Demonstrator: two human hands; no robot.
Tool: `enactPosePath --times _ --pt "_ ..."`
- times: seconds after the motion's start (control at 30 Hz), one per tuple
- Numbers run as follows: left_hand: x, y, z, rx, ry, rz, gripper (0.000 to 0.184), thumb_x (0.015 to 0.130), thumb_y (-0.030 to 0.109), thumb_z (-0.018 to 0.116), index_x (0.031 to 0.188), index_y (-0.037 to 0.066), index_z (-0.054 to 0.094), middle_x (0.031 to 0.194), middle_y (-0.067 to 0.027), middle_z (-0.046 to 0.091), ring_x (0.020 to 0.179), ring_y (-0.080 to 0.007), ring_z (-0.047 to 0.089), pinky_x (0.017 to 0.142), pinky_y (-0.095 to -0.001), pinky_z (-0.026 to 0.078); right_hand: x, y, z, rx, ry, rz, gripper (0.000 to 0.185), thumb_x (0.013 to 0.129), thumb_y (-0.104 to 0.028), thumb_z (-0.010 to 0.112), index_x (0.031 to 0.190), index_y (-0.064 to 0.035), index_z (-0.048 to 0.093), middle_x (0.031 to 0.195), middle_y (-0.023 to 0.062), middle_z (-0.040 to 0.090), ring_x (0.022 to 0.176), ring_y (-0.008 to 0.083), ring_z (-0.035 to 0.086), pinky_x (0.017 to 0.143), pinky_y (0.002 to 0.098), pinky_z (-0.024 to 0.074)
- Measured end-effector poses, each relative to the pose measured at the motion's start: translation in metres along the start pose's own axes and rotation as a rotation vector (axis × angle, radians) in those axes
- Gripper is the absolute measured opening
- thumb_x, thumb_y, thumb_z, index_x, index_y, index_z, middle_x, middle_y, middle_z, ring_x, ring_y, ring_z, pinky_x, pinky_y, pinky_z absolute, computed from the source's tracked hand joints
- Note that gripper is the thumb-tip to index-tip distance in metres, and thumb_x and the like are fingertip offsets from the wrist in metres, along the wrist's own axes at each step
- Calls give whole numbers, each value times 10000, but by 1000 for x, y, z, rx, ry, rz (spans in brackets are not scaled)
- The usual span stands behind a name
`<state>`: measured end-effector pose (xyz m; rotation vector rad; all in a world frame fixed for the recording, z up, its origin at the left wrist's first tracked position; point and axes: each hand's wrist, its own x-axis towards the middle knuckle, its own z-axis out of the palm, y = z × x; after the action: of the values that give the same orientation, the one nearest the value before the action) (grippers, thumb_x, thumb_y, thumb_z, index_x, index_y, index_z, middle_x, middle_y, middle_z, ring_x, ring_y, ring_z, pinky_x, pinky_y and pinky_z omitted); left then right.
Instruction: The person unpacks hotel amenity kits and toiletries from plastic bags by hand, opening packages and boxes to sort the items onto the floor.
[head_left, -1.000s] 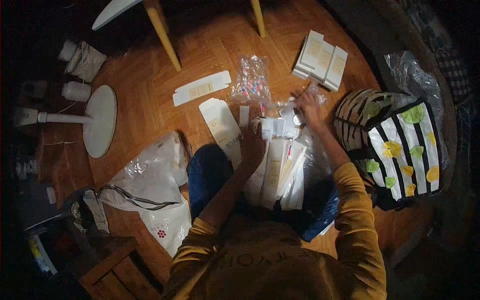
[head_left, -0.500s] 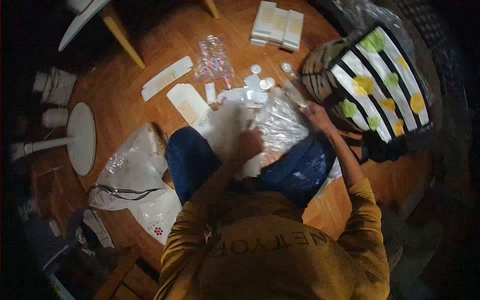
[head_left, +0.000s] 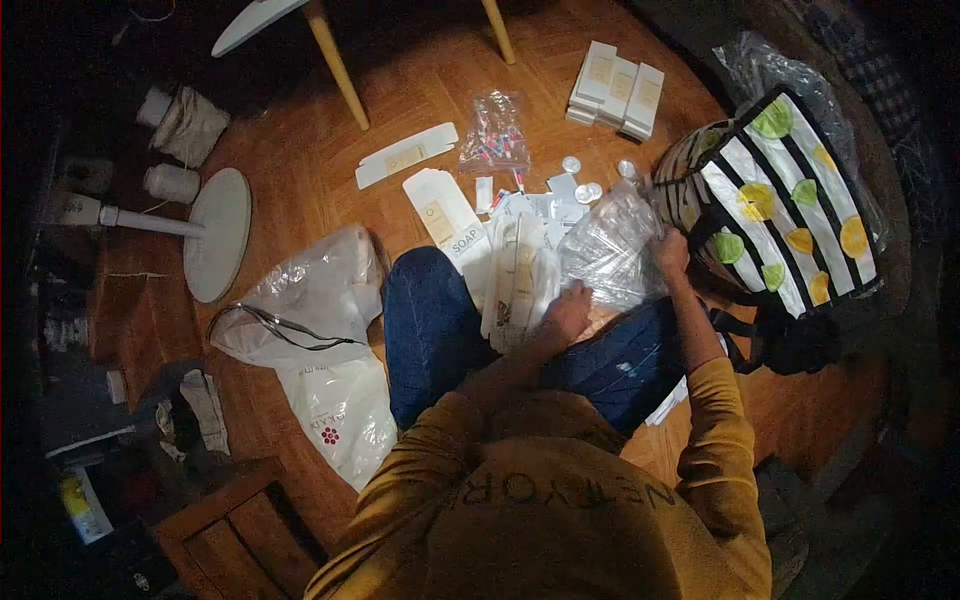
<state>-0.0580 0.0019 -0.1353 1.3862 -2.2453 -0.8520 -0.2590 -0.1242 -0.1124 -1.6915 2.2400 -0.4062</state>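
A crinkled clear plastic bag (head_left: 610, 245) lies across my lap, small flat packs showing faintly inside it. My right hand (head_left: 673, 255) grips its right edge, fingers closed. At its near left edge, my left hand (head_left: 568, 313) pinches the plastic with bent fingers. To the left of it, white printed cartons (head_left: 515, 275) rest on my lap. Beyond them lies a flat white SOAP carton (head_left: 445, 212), and farther off another opened carton (head_left: 407, 155). White sachets (head_left: 540, 207) are scattered just past the bag.
A clear pouch of small red-and-blue items (head_left: 495, 140) and round silvery discs (head_left: 571, 164) lie ahead. Boxes (head_left: 618, 88) are stacked far right. A striped fruit-print bag (head_left: 790, 200) stands at right, a white plastic bag (head_left: 310, 275) at left, near a round white base (head_left: 217, 235).
My left hand has moved right, from the white cartons to the near edge of the clear plastic bag. My right hand stays at the bag's right side. The view has shifted.
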Motion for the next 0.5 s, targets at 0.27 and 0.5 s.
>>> enactPosePath --times 0.27,0.5 --pt "18 -18 5 107 155 7 307 730 124 525 1010 18 457 838 -157 517 760 -304 560 599 -380 452 5 12 -18 187 -165 128 434 699 -380 664 937 -21 612 875 183 619 827 322 591 711 367 441" --pt "55 -10 -37 -90 430 58 171 845 145 429 923 9 497 802 -175 493 794 -317 497 654 -382 411 -3 8 -20 366 -2 44 421 751 -385 608 909 5 606 839 220 597 808 333 579 731 350 430"
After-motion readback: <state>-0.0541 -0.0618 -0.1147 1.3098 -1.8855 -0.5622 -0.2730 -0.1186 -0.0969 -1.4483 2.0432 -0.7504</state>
